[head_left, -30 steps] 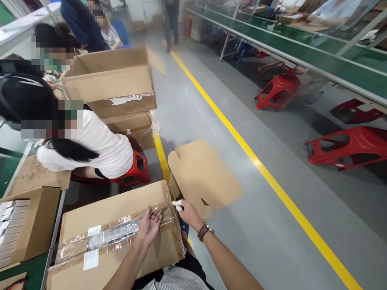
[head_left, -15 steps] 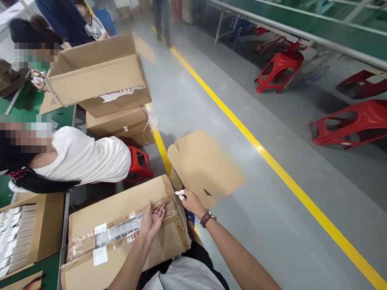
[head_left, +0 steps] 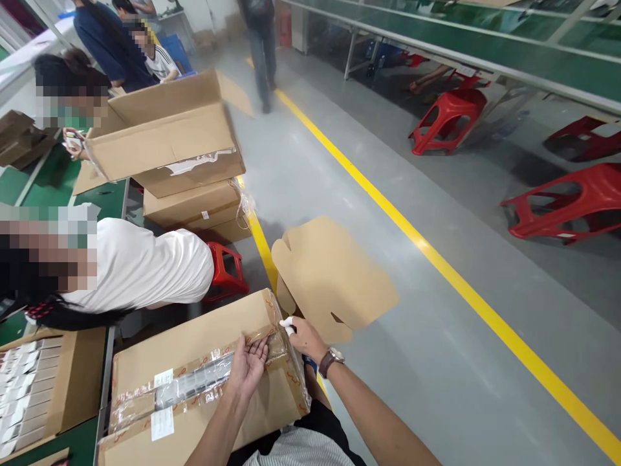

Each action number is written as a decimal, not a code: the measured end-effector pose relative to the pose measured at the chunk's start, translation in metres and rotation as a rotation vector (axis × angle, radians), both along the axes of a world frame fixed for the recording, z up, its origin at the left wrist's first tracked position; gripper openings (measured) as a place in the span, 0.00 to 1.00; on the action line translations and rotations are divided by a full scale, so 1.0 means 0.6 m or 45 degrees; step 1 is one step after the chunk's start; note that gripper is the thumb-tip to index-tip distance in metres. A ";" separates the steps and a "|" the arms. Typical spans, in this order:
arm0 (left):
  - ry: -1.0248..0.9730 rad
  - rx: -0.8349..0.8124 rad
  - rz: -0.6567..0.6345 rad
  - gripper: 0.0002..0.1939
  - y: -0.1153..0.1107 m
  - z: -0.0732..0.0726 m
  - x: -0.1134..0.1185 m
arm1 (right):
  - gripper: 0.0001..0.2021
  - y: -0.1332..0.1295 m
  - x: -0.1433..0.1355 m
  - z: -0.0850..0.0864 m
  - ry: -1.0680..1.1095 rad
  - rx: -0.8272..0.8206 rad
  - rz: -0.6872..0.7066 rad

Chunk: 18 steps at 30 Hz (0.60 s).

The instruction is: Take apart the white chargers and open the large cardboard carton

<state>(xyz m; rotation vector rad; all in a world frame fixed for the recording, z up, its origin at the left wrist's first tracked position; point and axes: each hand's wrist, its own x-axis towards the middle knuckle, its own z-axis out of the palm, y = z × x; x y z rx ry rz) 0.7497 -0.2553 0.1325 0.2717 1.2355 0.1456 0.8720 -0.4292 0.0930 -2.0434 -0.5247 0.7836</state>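
A large taped cardboard box (head_left: pixel 194 323) lies before me, its top seam covered with clear tape (head_left: pixel 204 375) bearing red marks. My left hand (head_left: pixel 249 367) rests palm up on that seam, fingers loosely bent and apart, with nothing in it. At the box's right end edge is my right hand (head_left: pixel 305 338), fingers drawn together. White shows at its fingertips; whether this is finger covers or a small white thing I cannot tell. What those fingers grip, if anything, is hidden. Two white labels, one of them a lower label (head_left: pixel 162 424), are stuck near the seam.
A flat cardboard sheet (head_left: pixel 334 278) lies on the floor past the box. To the left sits a person in white (head_left: pixel 140 262), beside an open carton (head_left: pixel 80 375) of white boxes. Stacked cartons (head_left: pixel 194 200) stand beyond. Red stools (head_left: pixel 449 123) line the right-hand bench.
My view has shifted slightly, so the scene sits lower in the picture. Both hands keep nearly the same places on the box. A walking person in the background shows more fully.
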 end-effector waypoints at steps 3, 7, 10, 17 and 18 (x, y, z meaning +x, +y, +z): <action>-0.005 0.011 0.012 0.13 -0.002 -0.001 -0.002 | 0.12 -0.006 -0.009 -0.001 0.001 -0.030 0.000; 0.008 0.011 0.028 0.13 -0.004 -0.003 -0.004 | 0.11 -0.011 -0.023 -0.004 0.016 -0.064 -0.018; 0.016 0.000 0.038 0.13 -0.006 -0.003 -0.004 | 0.12 -0.014 -0.032 -0.006 0.030 -0.039 -0.043; 0.000 -0.042 0.038 0.17 -0.023 0.012 0.013 | 0.12 -0.019 -0.036 0.017 -0.048 -0.065 -0.141; 0.012 -0.055 0.025 0.18 -0.024 0.012 0.019 | 0.14 -0.021 -0.032 0.019 -0.077 -0.076 -0.153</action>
